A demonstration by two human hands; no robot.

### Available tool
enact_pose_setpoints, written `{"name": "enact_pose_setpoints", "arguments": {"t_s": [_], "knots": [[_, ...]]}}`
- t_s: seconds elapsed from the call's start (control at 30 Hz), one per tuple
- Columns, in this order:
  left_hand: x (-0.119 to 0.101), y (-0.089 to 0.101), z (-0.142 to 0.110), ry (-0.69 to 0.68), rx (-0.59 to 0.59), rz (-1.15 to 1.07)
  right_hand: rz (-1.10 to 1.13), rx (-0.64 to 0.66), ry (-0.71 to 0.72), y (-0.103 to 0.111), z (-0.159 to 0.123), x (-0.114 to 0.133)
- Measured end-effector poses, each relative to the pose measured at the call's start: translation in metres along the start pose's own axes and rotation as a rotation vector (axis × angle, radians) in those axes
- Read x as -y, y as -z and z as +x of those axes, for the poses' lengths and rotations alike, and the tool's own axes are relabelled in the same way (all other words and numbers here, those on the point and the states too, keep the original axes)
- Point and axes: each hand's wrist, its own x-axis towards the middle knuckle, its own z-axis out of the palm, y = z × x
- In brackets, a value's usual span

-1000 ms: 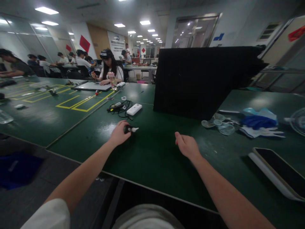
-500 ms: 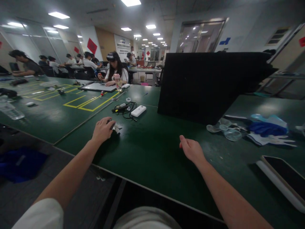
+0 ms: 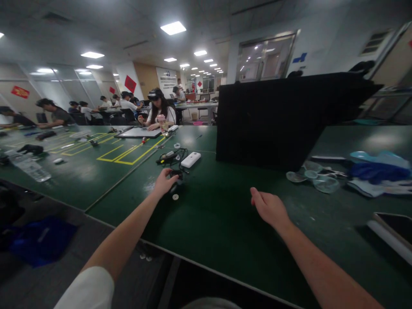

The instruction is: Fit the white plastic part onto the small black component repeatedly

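Observation:
My left hand [image 3: 164, 184] is closed on a small black object [image 3: 176, 174] just over the green table; its kind is unclear. Right below those fingers lies a small white disc [image 3: 175, 197]. Beyond the hand are a white rectangular device [image 3: 191, 160] and a bundle of black cables [image 3: 172, 157]. My right hand [image 3: 270, 209] hovers above the table in front of a large black panel [image 3: 264, 124], fingers curled and thumb on top. Whatever it may hold is hidden from this side.
Clear plastic spoons or scoops [image 3: 317, 178] and blue gloves [image 3: 380, 172] lie to the right, near a phone on a white box [image 3: 392, 231]. A plastic bottle [image 3: 32, 167] lies at left. Across the table a person [image 3: 157, 111] sits at a white board [image 3: 140, 132].
My left hand has moved right with the black object, nearer the cables, and the white disc now shows on the table. The view has shifted; my right hand keeps its curled pose.

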Motion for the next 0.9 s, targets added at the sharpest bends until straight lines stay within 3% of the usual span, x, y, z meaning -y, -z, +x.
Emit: {"name": "enact_pose_setpoints", "arguments": {"t_s": [0.13,0.3,0.5,0.6,0.77,0.9], "knots": [[-0.034,-0.039,-0.024,-0.025,0.217,0.059,0.019,-0.073,-0.011,0.008,-0.001,-0.002],[-0.087,-0.087,-0.072,-0.176,0.395,0.170,0.035,-0.132,-0.039,0.017,0.003,-0.010],[-0.156,-0.164,-0.125,-0.218,0.617,0.077,-0.031,-0.349,-0.046,0.036,0.006,-0.024],[-0.182,-0.191,-0.146,-0.251,0.699,0.056,-0.039,-0.426,-0.078,0.043,0.007,-0.029],[-0.198,-0.200,-0.164,-0.334,0.724,0.029,-0.165,-0.403,-0.082,0.045,0.005,-0.025],[-0.191,-0.188,-0.147,-0.258,0.633,-0.064,-0.297,-0.389,0.017,0.047,0.002,-0.016]]}}
